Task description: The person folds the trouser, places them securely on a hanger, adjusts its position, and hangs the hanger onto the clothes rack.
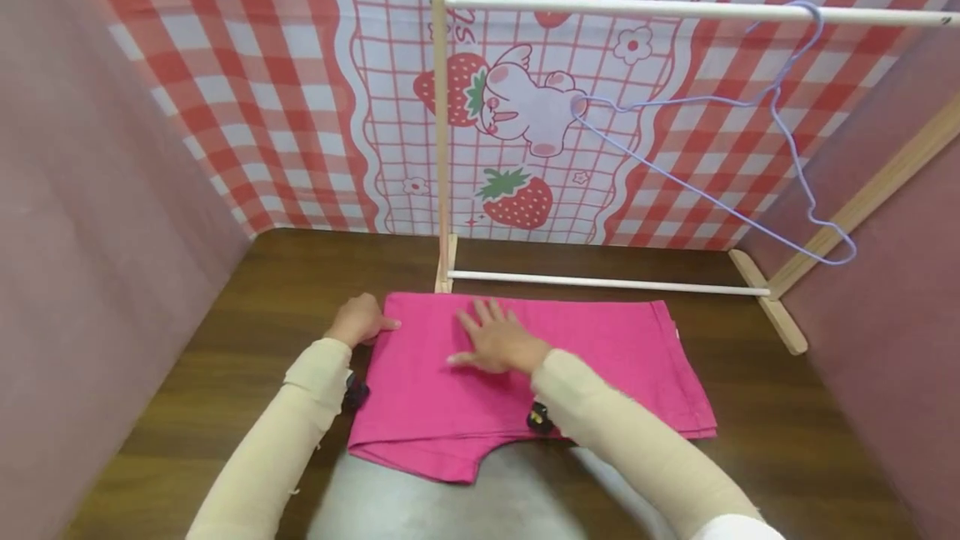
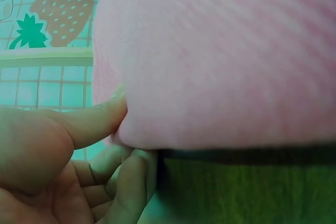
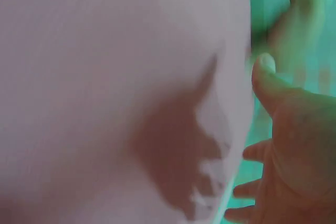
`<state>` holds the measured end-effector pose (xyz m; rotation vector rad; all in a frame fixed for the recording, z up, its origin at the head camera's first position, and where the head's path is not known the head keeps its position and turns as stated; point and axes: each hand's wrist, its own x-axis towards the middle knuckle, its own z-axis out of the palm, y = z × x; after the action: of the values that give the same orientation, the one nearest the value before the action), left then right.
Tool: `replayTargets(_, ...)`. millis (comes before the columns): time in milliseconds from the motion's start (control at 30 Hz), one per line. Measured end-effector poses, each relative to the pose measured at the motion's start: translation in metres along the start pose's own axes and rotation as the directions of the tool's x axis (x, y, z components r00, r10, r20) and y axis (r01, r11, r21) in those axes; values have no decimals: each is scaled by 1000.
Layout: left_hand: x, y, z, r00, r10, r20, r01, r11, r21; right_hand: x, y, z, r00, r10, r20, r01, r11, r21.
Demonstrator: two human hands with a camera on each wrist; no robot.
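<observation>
A folded pink garment [image 1: 435, 390] lies flat on the wooden table, its layers showing along the front edge. At its left edge, near the far corner, my left hand [image 1: 356, 320] pinches the fabric. In the left wrist view, the thumb lies on top of the cloth [image 2: 226, 66] and the curled fingers are beneath its edge. My right hand [image 1: 498, 344] is over the middle of the garment with its fingers spread. The right wrist view shows that hand [image 3: 302, 145] with straight fingers, casting a shadow on the cloth.
A wooden rack with a white top rail [image 1: 600, 7] stands behind the garment. On the rail hangs a lilac hanger [image 1: 697, 100], at the right. The rack's low bar [image 1: 600, 280] runs just beyond the garment's far edge. A strawberry-print cloth [image 1: 300, 107] covers the back.
</observation>
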<state>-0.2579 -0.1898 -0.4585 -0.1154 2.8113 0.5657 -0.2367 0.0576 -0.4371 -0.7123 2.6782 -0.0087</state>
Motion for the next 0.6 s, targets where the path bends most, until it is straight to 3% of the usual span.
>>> replayTargets(67,-1,0,1,1000,-7,13,8,1000,-12,9,-31,9,998,-61,35,63,996,-62)
replayTargets(133,-1,0,2,999,-34,31,35,999,-33,17,-50,16,996,-72,45,76,991,-114)
replayTargets(267,2,0,4,995,-81,60,86,993,-78,22,-58,23,997,-16,70,25,992,-127)
replayTargets(400,3,2,1,996,-65,56,70,994,-84,11,-32,22,992,65,106,-61,997,-40)
replayTargets(600,3,-1,4,994,-91,67,97,991,-90,-29,54,30,973,184,137,-192,980,50)
